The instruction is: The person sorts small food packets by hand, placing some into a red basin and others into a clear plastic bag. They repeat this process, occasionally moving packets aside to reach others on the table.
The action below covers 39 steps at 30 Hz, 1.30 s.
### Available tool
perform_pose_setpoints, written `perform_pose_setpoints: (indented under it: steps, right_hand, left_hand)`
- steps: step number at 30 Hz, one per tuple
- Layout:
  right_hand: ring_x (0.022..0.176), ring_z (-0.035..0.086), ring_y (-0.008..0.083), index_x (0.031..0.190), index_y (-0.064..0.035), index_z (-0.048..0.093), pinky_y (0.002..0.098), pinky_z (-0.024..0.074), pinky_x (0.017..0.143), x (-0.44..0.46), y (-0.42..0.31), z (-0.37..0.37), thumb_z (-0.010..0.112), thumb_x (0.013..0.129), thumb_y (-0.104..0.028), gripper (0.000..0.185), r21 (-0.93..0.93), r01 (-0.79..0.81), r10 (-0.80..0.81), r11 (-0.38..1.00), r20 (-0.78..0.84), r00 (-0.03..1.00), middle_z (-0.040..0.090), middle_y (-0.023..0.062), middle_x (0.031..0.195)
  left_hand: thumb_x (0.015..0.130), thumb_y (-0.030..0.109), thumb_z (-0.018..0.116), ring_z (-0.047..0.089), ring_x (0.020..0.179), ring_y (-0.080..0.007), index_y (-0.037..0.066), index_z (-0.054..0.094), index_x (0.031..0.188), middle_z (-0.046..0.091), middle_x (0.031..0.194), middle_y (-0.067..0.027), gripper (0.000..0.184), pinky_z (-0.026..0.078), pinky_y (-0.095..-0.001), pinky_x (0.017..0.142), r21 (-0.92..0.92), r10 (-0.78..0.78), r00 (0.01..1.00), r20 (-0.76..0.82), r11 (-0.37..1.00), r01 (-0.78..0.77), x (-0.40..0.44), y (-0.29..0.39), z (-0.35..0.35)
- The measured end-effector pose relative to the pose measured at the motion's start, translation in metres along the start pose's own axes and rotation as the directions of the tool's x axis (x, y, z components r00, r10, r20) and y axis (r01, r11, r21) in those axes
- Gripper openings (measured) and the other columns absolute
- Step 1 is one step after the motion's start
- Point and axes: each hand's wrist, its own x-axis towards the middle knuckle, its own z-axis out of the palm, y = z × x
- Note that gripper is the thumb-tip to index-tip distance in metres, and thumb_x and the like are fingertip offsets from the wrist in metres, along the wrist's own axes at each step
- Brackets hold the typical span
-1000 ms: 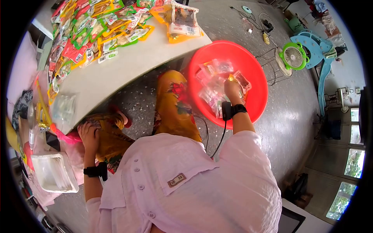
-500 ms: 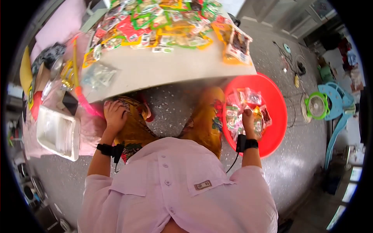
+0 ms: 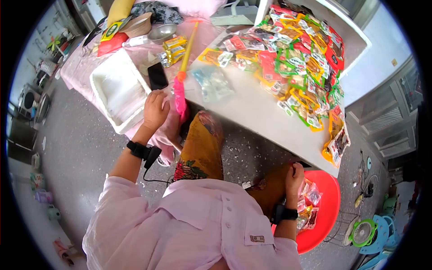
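My left hand [image 3: 156,111] is at the edge of the pink-covered bed, between a white foam box [image 3: 101,83] and a black smartphone [image 3: 157,76]. Its fingers look loosely bent and apart, just below the phone, with nothing visible in them. My right hand [image 3: 294,178] is curled beside my knee, above the near rim of a red basin [image 3: 330,204]. Whatever its fingers may enclose is hidden. Inside the basin lie several small packaged snacks [image 3: 310,196], partly covered by my right hand and forearm.
A large heap of snack packets [image 3: 297,60] covers the far part of the white table [image 3: 252,101]. A clear plastic bag [image 3: 211,84] lies near its left corner, beside a pink-and-yellow stick [image 3: 182,74]. Yellow packets [image 3: 174,49] and a metal bowl [image 3: 162,32] rest on the bed. A green fan [image 3: 362,232] stands right.
The view has swung left. My left hand has left my knee and reached the bed by the phone. My right hand has drawn out of the basin toward my knee.
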Motion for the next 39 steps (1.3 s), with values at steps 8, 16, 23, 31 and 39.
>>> perform_pose_setpoints:
  steps: [8,16,23,31,39]
  right_hand:
    - [0.079,0.052,0.0329,0.079,0.0008,0.051,0.0393,0.0419,0.073,0.000,0.005,0.007,0.049,0.066,0.001,0.013,-0.035,0.021,-0.020,0.999,0.025,0.999,0.055,0.0171,0.083]
    - [0.078,0.052,0.0324,0.079,0.0004,0.051,0.0395,0.0419,0.072,0.000,0.005,0.007,0.048,0.067,0.002,0.013,-0.065,0.011,-0.006,0.998,0.069,0.998,0.055,0.0166,0.082]
    - [0.078,0.052,0.0318,0.078,0.0001,0.051,0.0389,0.0421,0.072,0.000,0.002,0.008,0.048,0.068,0.002,0.011,-0.061,0.012,-0.009,0.998,0.052,0.999,0.055,0.0160,0.082]
    - [0.078,0.052,0.0300,0.083,-0.0001,0.053,0.0361,0.0418,0.072,0.003,0.001,0.018,0.050,0.069,0.000,0.014,0.107,-0.086,0.084,0.991,0.017,0.996,0.056,0.0151,0.083]
    - [0.078,0.049,0.0075,0.093,-0.0023,0.051,0.0206,0.0407,0.069,0.049,-0.098,0.031,0.054,0.078,-0.007,0.016,0.705,-0.376,0.160,0.601,0.355,0.921,0.053,0.0011,0.082]
  left_hand:
    - [0.070,0.024,0.053,0.046,0.099,-0.0304,0.008,0.051,0.105,0.052,0.102,-0.0132,0.039,0.037,-0.0382,0.084,0.526,-0.541,0.839,0.064,0.733,0.432,-0.008,-0.142,-0.043]
    - [0.073,0.024,0.051,0.054,0.085,-0.0317,0.002,0.055,0.096,0.057,0.090,-0.0180,0.032,0.041,-0.0351,0.077,0.269,-0.559,0.723,0.406,0.829,0.491,-0.008,-0.182,-0.050]
    - [0.078,0.020,0.046,0.054,0.066,-0.0257,-0.003,0.054,0.079,0.056,0.069,-0.0165,0.024,0.040,-0.0341,0.063,0.215,-0.543,0.779,0.312,0.840,0.499,0.006,-0.173,-0.068]
    - [0.083,0.016,0.046,0.044,0.062,-0.0084,0.002,0.053,0.079,0.048,0.064,-0.0002,0.016,0.038,-0.0222,0.059,-0.476,-0.527,0.723,0.446,0.545,0.690,0.050,-0.044,-0.076]
    - [0.085,0.016,0.046,0.044,0.072,-0.0062,0.005,0.048,0.080,0.046,0.075,0.0024,0.013,0.042,-0.0260,0.075,-0.705,0.264,0.705,0.658,-0.111,0.700,0.062,0.128,-0.040]
